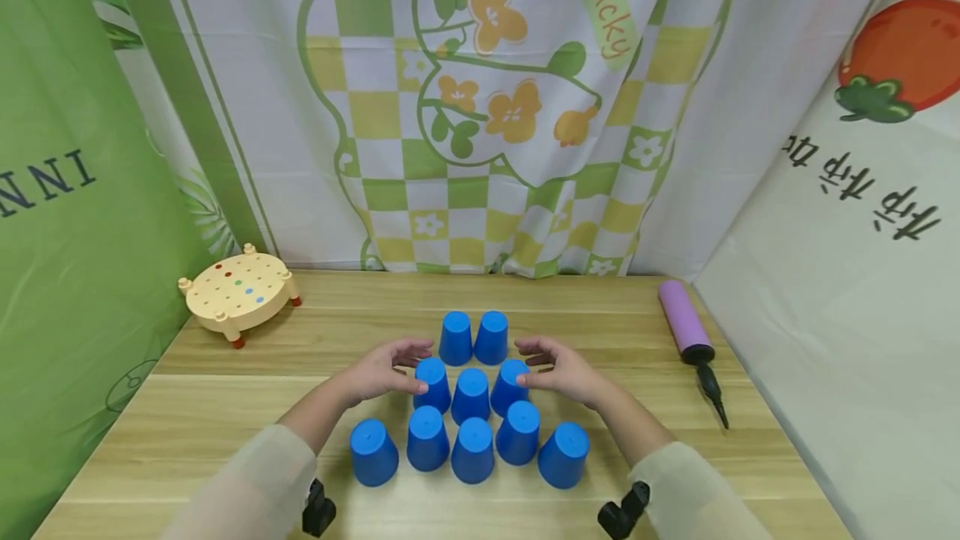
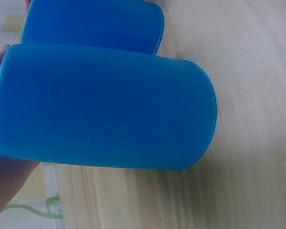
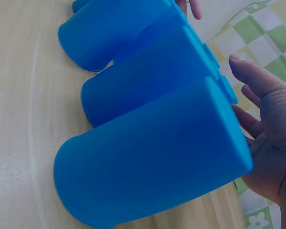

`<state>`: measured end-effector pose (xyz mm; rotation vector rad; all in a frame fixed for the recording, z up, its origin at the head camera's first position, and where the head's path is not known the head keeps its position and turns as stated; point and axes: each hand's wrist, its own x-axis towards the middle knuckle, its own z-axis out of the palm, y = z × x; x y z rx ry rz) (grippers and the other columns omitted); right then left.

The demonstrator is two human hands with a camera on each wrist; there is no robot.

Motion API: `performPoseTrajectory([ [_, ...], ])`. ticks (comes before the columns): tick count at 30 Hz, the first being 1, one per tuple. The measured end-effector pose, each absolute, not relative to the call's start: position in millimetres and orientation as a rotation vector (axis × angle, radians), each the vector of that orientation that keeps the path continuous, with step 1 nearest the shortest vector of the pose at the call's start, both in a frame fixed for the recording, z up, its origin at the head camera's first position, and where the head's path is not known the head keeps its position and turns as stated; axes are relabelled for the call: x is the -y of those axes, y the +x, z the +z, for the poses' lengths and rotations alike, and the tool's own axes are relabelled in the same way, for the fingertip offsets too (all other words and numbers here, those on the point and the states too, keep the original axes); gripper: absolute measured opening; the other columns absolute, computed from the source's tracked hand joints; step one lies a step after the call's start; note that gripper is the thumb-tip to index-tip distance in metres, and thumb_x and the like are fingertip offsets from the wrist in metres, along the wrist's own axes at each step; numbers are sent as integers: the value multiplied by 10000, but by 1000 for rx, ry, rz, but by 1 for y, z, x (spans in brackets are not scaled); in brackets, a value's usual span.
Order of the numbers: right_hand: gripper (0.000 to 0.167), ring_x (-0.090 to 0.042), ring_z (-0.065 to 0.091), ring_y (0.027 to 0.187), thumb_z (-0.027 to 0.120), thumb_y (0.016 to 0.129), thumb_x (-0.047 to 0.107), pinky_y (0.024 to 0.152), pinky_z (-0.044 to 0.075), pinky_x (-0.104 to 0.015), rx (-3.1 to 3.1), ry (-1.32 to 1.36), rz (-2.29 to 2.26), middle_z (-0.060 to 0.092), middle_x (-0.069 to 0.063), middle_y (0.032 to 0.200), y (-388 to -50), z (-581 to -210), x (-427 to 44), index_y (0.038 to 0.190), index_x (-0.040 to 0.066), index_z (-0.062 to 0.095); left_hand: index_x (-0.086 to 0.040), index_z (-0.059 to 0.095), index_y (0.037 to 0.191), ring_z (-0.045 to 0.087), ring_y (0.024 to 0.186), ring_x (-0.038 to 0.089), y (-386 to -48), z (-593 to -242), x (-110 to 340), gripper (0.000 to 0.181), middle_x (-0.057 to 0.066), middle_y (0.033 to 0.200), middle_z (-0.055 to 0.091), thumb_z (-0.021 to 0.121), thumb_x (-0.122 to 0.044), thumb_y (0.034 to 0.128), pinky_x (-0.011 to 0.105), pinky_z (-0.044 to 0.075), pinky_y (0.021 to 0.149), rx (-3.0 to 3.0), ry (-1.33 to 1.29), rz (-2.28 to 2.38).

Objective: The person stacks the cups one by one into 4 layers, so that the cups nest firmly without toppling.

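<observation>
Several blue cups stand upside down on the table in rows. Two back cups (image 1: pixel 455 338) are side by side. Three stand in the middle row: a left one (image 1: pixel 431 390), a centre one (image 1: pixel 471 398) and a right one (image 1: pixel 508 390). The front row holds several more, with a left end cup (image 1: pixel 374 453) and a right end cup (image 1: pixel 564 457). My left hand (image 1: pixel 386 373) is at the middle row's left cup, thumb before it and fingers loosely spread. At the right cup is my right hand (image 1: pixel 562 369), its thumb apart from the fingers; contact is unclear.
A round beige stool-like board (image 1: pixel 238 290) with coloured dots lies at the table's back left. On the right lies a purple hand pump (image 1: pixel 684 319) with a black nozzle. Printed curtains (image 1: pixel 495 215) hang behind the wooden table (image 1: pixel 600 315) and at both sides.
</observation>
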<state>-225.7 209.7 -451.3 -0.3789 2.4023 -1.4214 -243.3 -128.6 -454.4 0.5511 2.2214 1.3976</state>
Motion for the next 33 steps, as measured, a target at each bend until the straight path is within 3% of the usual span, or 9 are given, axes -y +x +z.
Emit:
performPoseTrajectory([
  [5, 600, -398, 517, 1248, 740, 880, 259, 986, 509, -498, -2388, -409, -1400, 524, -220, 1392, -225, -460, -211, 1376, 21, 502, -32, 448, 1442, 475, 1306, 388, -241, -457, 127, 659, 187, 1443, 507, 738, -218, 880, 544, 446, 1060, -2232, 532, 1392],
  [13, 605, -340, 540, 1228, 764, 858, 281, 981, 516, -498, -2382, -327, -1365, 596, -113, 1327, -226, -469, -208, 1379, 82, 528, -50, 485, 1418, 491, 1294, 360, -243, -467, 125, 642, 146, 1408, 545, 753, -233, 865, 540, 446, 1063, -2233, 486, 1418],
  [33, 623, -321, 549, 1215, 762, 859, 287, 976, 510, -513, -2391, -333, -1364, 606, -105, 1314, -225, -472, -207, 1393, 82, 515, -74, 533, 1382, 520, 1271, 365, -242, -477, 125, 619, 143, 1346, 593, 771, -275, 847, 572, 449, 1043, -2291, 452, 1402],
])
